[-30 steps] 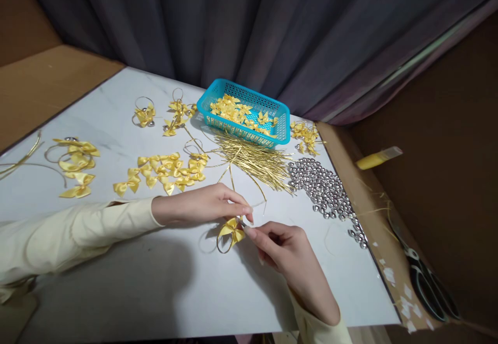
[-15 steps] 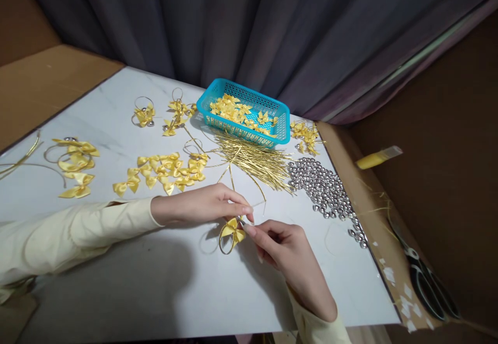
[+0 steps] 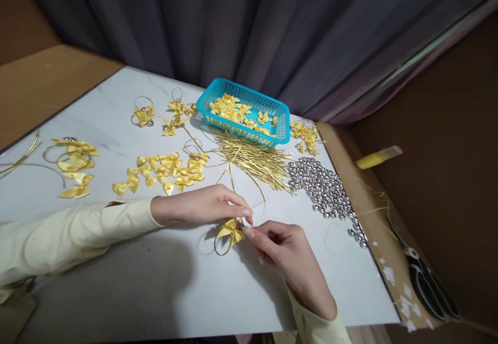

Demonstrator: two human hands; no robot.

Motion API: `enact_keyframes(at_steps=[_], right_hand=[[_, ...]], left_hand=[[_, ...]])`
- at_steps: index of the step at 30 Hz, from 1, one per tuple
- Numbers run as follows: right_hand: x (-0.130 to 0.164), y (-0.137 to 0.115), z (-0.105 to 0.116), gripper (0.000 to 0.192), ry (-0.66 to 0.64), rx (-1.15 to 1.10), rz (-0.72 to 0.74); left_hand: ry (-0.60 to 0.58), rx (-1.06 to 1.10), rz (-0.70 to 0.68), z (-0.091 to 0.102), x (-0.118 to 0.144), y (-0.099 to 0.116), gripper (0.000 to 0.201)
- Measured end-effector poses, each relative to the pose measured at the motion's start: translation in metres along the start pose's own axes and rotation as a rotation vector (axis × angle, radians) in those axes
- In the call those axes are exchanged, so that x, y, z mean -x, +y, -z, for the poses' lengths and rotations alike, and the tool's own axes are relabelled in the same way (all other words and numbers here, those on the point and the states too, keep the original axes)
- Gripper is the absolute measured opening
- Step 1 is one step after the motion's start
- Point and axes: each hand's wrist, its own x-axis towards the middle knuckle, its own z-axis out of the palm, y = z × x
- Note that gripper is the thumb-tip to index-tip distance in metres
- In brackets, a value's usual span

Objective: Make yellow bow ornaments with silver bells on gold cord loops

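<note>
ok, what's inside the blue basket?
The blue basket holds loose yellow ribbon bows, heaped toward its left and middle. Whatever lies beneath the heap is covered; the basket's floor barely shows.

You've got a white marble-look desk running from lower centre to upper left of the frame. On it: teal basket at upper centre, holding yellow bows. Just below it, a bundle of gold wires. Right of that, a pile of silver bells trailing toward the desk's right edge. Loose yellow bows sit centre-left; a small bow cluster lies right of the basket. Finished bow-and-loop pieces at far left, two more near the top edge.
</note>
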Motion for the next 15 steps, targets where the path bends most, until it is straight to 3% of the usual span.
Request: enact_keyframes(at_steps=[15], right_hand=[[-0.0016, -0.0016, -0.0019, 0.037, 0.018, -0.025, -0.004]], left_hand=[[0.026, 0.026, 0.017, -0.0008, 0.0009, 0.0037, 0.03]])
